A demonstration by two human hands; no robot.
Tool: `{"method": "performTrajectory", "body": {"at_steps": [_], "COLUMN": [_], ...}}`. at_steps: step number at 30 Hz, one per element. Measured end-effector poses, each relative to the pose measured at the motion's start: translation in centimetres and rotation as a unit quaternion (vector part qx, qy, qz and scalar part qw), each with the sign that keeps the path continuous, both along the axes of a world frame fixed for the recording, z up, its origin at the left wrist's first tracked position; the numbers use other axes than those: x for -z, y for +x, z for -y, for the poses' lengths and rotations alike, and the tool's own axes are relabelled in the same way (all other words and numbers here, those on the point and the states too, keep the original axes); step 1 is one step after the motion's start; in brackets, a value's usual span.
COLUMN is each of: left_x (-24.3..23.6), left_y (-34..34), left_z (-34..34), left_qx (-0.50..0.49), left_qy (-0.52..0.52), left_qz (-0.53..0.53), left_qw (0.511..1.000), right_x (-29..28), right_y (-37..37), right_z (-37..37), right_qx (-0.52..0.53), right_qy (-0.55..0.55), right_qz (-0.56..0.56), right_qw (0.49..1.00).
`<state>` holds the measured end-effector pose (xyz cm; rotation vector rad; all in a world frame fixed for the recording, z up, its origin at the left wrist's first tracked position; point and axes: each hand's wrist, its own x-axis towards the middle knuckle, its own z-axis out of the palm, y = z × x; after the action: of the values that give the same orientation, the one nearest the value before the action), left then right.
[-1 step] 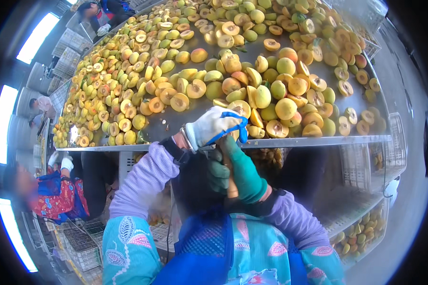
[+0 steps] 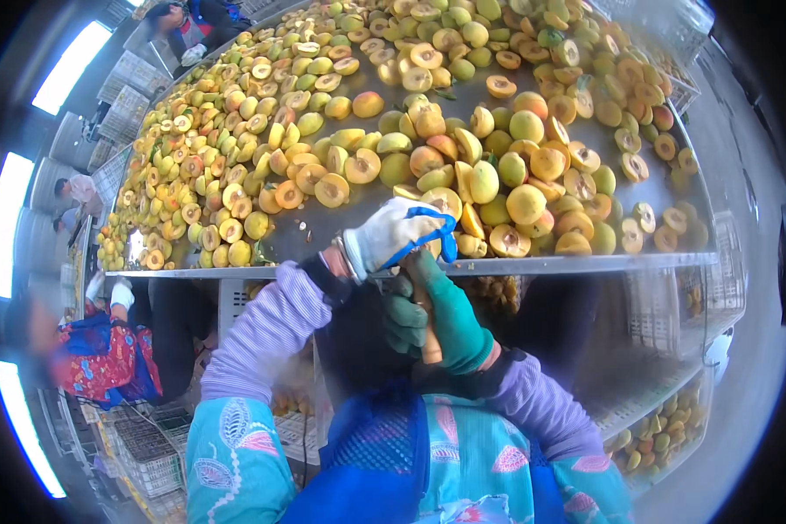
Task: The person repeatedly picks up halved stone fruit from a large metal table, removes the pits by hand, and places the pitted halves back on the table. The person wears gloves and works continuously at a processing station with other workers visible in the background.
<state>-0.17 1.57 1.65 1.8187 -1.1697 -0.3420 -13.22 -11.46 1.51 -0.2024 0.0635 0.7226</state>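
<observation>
Wrapping round the tan handle (image 2: 430, 347), long axis toward the bench (image 2: 603, 264), right hand (image 2: 445, 314) sits just nearside of curled left hand (image 2: 397, 234), can't tell if pinching.

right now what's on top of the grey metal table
Round yellow-green fruits, whole and halved, lie in piles on the grey metal table. The metal beneath them is covered, and the white-gloved left hand hides part of the near edge.
</observation>
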Motion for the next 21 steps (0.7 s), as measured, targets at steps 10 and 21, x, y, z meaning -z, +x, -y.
{"method": "performTrajectory", "body": {"at_steps": [10, 21], "left_x": [-0.1, 3.8], "left_y": [-6.9, 5.2], "left_z": [0.3, -9.5], "left_qx": [-0.274, -0.473], "left_qy": [-0.366, 0.402], "left_qz": [-0.515, 0.183], "left_qw": [0.725, 0.762], "right_x": [-0.6, 3.3], "right_y": [0.0, -2.7], "right_z": [1.3, 0.9], "right_qx": [-0.163, -0.14], "right_qy": [0.234, -0.308], "right_qz": [-0.04, 0.037], "right_qw": [0.958, 0.94]}}
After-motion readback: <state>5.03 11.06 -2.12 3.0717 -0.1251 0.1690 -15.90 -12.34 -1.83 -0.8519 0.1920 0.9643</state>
